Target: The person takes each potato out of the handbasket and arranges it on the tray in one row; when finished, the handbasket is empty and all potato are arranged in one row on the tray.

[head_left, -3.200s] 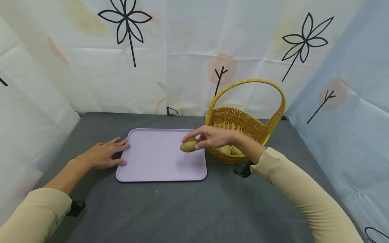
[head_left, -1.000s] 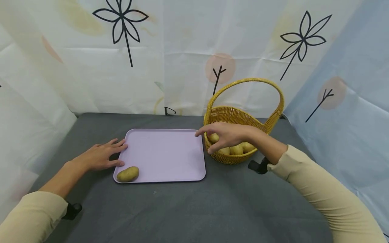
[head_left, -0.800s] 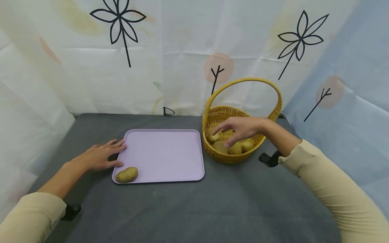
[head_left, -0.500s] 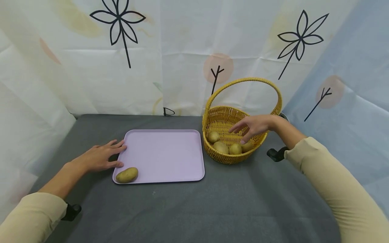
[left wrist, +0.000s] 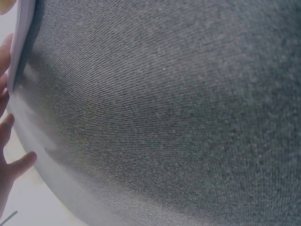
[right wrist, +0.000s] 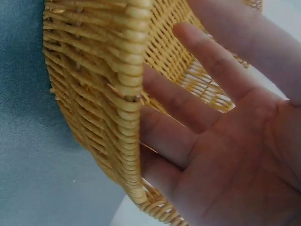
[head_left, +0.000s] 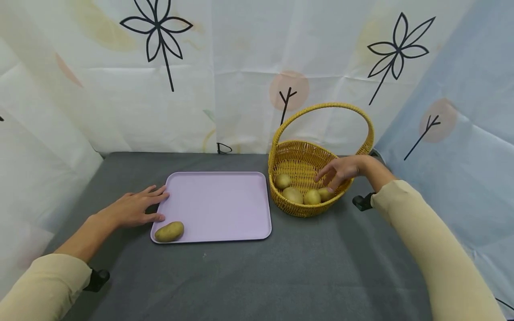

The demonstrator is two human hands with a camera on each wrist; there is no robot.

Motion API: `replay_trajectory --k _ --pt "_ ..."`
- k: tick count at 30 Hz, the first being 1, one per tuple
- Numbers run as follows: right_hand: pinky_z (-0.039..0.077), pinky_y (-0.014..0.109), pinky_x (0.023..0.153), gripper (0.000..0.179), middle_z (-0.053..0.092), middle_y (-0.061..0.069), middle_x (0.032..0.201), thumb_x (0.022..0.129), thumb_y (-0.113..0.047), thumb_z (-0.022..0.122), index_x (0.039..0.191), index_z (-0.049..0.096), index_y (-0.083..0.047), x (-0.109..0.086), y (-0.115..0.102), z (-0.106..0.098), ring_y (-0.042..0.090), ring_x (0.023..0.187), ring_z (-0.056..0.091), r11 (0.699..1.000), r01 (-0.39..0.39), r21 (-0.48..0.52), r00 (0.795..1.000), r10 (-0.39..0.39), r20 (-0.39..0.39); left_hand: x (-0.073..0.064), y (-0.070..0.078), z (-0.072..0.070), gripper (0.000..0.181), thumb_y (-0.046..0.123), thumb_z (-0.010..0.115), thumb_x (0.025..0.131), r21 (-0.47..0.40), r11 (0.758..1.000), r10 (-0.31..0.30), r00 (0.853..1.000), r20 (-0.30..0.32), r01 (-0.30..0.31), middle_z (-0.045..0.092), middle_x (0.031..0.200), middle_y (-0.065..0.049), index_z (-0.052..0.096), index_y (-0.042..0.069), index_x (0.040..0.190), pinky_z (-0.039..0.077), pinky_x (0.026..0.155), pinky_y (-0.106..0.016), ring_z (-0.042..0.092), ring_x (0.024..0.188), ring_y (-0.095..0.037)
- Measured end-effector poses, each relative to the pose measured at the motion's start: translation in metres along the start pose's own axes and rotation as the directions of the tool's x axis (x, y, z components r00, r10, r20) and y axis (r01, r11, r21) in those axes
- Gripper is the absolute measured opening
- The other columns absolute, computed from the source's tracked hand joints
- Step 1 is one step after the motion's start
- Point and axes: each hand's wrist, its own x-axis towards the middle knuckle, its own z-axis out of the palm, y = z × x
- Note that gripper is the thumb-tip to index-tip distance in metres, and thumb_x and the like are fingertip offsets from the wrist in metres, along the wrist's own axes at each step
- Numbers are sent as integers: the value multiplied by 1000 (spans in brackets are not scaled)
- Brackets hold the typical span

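Note:
My left hand [head_left: 138, 207] lies with spread fingers on the left edge of a pale purple tray [head_left: 221, 205]. A potato [head_left: 169, 232] rests in the tray's near left corner, just below my thumb. On the right stands a yellow wicker basket [head_left: 299, 156] with several potatoes in its near part, one of them a round potato [head_left: 292, 195]. My right hand [head_left: 341, 171] reaches over the basket's right rim, its thumb tip right at the rightmost potato [head_left: 325, 194]. In the right wrist view its loosely extended fingers [right wrist: 221, 70] go down inside the basket, with some tips hidden behind the rim.
A grey cloth [head_left: 257, 276] covers the table. The basket's tall arched handle [head_left: 329, 106] rises above its opening, close to my right forearm. Patterned fabric [head_left: 241, 67] hangs behind the table and at both sides.
My right hand has carried a potato to the tray's near left corner, let it go and moved right into the basket, lately lowering towards the rightmost potato. My left hand has stayed at the tray.

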Motion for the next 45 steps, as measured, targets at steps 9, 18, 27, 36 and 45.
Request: replay_trajectory --k 9,18,27,36,45 --pt "31 53 112 71 35 27 154 93 -25 69 154 36 -7 10 0 -2 42 141 34 996 -88 23 993 86 87 0 0 3 87 61 62 89 -5 1000 -12 1000 6 12 32 157 -24 43 2 149 26 98 -77 27 142 -51" --pt "40 41 106 66 41 19 148 91 -16 71 151 43 -7 17 0 -7 24 127 47 983 -157 97 981 144 129 -1 1 4 86 61 62 89 -6 1000 -16 1000 2 16 32 157 -23 43 2 149 26 98 -77 27 142 -50" --pt "46 40 102 59 42 19 148 92 -8 68 147 47 -6 25 -9 0 21 121 54 969 -228 99 969 217 117 -1 2 1 85 60 62 89 -8 1000 -13 1000 2 13 32 157 -23 43 3 150 26 99 -76 27 142 -50" --pt "49 37 94 55 49 17 137 93 -5 67 145 48 -4 26 -13 2 18 107 56 982 -191 5 976 190 105 -1 4 0 84 58 63 90 -14 1000 -16 1000 3 16 32 158 -23 43 3 150 26 99 -76 27 143 -49" --pt "45 36 74 58 60 13 104 94 -12 69 146 46 -2 12 -15 -8 15 73 45 997 -30 -65 998 34 58 -3 2 1 84 58 63 90 -16 1000 -18 1000 2 18 31 158 -24 41 3 150 24 100 -77 26 143 -50"
